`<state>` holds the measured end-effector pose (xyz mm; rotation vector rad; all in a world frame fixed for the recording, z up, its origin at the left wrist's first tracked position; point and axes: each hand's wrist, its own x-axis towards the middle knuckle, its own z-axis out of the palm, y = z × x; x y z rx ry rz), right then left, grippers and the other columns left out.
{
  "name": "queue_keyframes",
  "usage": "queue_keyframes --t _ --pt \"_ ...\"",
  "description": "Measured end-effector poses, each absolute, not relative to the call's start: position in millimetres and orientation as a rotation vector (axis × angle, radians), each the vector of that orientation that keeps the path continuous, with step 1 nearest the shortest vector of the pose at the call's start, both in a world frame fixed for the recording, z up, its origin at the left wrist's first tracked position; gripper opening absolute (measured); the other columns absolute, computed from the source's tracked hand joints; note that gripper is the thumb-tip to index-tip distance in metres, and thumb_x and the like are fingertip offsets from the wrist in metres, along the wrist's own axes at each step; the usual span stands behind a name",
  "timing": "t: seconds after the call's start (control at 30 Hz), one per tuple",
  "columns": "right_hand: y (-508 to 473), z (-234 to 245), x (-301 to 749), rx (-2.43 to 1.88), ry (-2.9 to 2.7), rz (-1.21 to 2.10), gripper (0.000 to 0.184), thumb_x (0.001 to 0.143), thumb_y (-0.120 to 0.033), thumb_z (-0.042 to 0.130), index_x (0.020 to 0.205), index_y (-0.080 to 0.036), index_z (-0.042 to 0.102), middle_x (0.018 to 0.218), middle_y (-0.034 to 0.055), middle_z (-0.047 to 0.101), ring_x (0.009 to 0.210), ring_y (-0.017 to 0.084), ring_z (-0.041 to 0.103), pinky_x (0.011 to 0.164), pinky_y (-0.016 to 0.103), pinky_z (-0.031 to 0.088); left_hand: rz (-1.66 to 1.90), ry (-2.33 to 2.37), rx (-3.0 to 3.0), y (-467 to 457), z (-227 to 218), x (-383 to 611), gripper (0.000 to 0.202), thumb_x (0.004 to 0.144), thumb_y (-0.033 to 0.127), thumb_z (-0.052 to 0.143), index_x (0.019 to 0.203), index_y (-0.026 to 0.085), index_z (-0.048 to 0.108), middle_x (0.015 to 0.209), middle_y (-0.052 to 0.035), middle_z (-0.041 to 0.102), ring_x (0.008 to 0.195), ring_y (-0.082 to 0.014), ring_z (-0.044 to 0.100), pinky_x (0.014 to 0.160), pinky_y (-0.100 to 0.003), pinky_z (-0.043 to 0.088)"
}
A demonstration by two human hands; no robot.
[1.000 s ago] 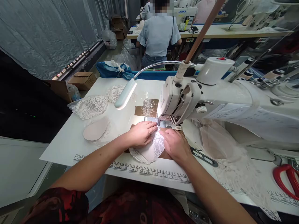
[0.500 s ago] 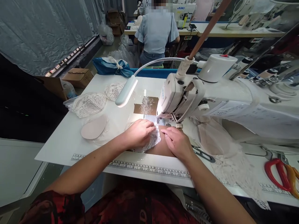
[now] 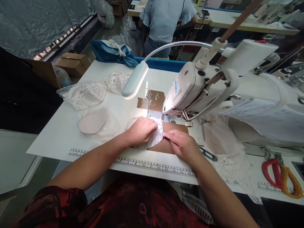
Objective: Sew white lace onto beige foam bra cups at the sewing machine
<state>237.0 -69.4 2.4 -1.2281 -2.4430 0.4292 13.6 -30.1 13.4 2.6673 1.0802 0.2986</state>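
Observation:
A piece of white lace fabric [image 3: 158, 137] lies under the lamp light, its far end by the needle area of the white sewing machine [image 3: 184, 87]. My left hand [image 3: 142, 130] is closed over its left side, fingers curled down onto the cloth. With thumb and index finger together, my right hand [image 3: 182, 144] pinches the right edge of the lace. Brown tape [image 3: 163, 147] covers the table beneath both hands. The presser foot and needle are mostly hidden behind the machine head.
Lace cups [image 3: 86, 95] and a beige oval pad [image 3: 93, 122] lie to the left. A lamp [image 3: 135, 80] hangs over the table. At right are black thread snips [image 3: 207, 153], sheer lace fabric [image 3: 234, 164] and red-and-orange scissors [image 3: 273, 172]. A person [image 3: 162, 25] sits ahead.
The camera view has tilted and shifted. My right fingertips have come to the lace edge from the brown surface beside it. My left hand stays on the lace.

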Motion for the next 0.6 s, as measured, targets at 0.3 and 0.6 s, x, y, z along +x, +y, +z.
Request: queue_keyframes --t 0.3,0.6 --pt "-69 -2 230 -1.251 -2.354 0.402 0.032 0.09 -0.015 0.044 0.115 -0.019 0.063 0.101 0.0074 0.068 0.091 0.019 0.063 0.078 0.031 0.05 0.265 1.058 2.632 -28 15 12 0.015 0.088 0.017 0.042 0.079 0.015 0.055 0.081 -0.006 0.06 0.076 -0.0197 0.051 0.068 -0.033 0.036" --pt "-70 -4 235 -1.109 -2.549 0.321 0.028 0.088 -0.01 0.045 0.103 -0.018 0.067 0.083 0.0064 0.063 0.078 0.018 0.056 0.068 0.029 0.044 0.339 1.035 2.567 -27 15 7 0.015 0.09 0.021 0.041 0.079 0.017 0.05 0.077 -0.0041 0.056 0.072 -0.0184 0.048 0.068 -0.032 0.038"
